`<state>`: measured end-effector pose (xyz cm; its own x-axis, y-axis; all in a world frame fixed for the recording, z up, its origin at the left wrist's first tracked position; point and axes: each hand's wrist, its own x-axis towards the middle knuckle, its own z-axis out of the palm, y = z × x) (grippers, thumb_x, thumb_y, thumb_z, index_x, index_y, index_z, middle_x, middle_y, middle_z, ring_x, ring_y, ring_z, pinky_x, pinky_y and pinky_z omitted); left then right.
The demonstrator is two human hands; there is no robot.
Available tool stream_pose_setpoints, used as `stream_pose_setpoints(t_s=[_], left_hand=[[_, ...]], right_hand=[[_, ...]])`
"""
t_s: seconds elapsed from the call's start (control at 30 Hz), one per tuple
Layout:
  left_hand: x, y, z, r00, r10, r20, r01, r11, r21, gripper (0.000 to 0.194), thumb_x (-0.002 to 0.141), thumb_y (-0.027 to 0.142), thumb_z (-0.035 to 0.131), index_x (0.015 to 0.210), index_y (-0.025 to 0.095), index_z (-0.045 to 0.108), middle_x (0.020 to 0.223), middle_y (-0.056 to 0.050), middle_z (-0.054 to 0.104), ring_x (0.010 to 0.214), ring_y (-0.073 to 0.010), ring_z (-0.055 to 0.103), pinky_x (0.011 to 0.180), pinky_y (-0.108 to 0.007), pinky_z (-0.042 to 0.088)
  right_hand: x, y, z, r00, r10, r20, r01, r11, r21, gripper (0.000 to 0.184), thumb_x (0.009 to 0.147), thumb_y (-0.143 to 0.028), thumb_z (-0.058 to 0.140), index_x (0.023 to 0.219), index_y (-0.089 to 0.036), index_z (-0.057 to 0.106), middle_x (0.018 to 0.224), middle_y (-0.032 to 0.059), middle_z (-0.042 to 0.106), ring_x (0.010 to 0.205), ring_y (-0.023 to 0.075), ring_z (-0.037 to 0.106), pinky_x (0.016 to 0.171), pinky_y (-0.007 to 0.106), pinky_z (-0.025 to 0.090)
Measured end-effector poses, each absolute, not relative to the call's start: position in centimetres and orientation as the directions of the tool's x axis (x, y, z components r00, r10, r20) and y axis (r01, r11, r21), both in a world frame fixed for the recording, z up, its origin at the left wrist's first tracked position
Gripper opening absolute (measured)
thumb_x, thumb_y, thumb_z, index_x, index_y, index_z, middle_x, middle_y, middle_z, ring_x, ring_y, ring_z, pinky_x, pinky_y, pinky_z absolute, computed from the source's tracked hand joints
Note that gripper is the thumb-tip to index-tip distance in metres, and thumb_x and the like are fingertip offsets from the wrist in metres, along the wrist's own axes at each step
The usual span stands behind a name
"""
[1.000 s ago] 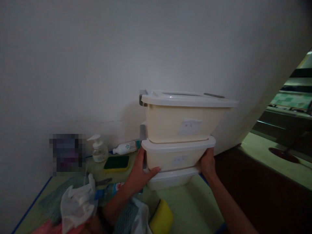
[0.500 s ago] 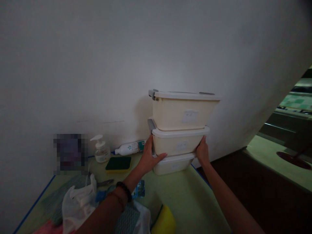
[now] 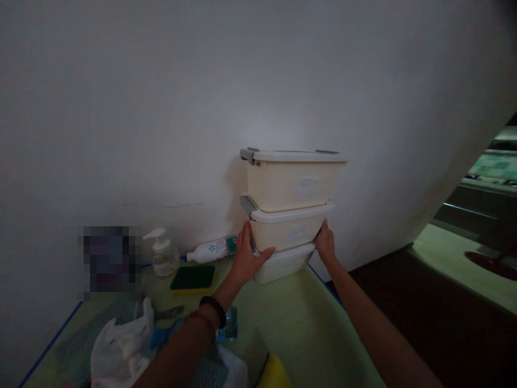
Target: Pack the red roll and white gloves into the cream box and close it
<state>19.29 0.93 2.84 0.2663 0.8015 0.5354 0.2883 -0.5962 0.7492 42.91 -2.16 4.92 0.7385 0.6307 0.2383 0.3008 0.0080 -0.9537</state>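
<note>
Three cream storage boxes with white lids stand stacked against the wall. Both hands grip the middle storage box (image 3: 277,235) by its ends. My left hand (image 3: 247,258) presses its left end, thumb spread along the lower front edge. On the other end lies my right hand (image 3: 326,245), its fingers partly hidden behind the box. The top storage box (image 3: 277,186) has grey latches and a pale label on its front. Beneath the middle one, the bottom storage box (image 3: 278,268) rests on the table near its far edge.
Left of the stack are a white bottle (image 3: 208,250) on its side, a green-and-yellow sponge (image 3: 193,278) and a pump bottle (image 3: 163,256). A white plastic bag (image 3: 117,345) and a yellow object (image 3: 275,373) lie nearer. The table (image 3: 299,323) has blue-taped edges; the wall (image 3: 202,108) is behind.
The stack and both hands sit slightly further left in view, and the upper boxes line up closer to the wall. Both hands keep their hold on the middle box.
</note>
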Motion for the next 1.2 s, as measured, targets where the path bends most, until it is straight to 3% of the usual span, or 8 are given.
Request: stream_pose_setpoints(t_s=[0.53, 1.2], left_hand=[[20.8, 2.4, 2.5, 0.194, 0.799, 0.569, 0.279, -0.601, 0.749, 0.088, 0.076, 0.046, 0.065, 0.145, 0.016, 0.020, 0.150, -0.019, 0.029, 0.139, -0.0311, 0.026, 0.113, -0.051, 0.022], [19.8, 4.1, 3.0, 0.217, 0.841, 0.495, 0.142, -0.529, 0.837, 0.088, 0.070, 0.042, 0.070, 0.142, 0.014, 0.027, 0.149, -0.020, 0.031, 0.138, -0.0301, 0.031, 0.114, -0.049, 0.022]], right_hand=[[43.9, 0.3, 4.9, 0.719, 0.652, 0.240, 0.346, -0.037, -0.937, 0.031, 0.091, -0.034, 0.053, 0.116, -0.017, 0.057, 0.119, 0.0079, 0.058, 0.100, 0.0216, 0.060, 0.084, 0.041, 0.051], [43.7, 1.4, 3.9, 0.674, 0.659, 0.333, 0.363, 0.097, -0.927, 0.031, 0.091, -0.033, 0.054, 0.118, -0.017, 0.056, 0.120, 0.0085, 0.058, 0.100, 0.0203, 0.060, 0.084, 0.041, 0.051]])
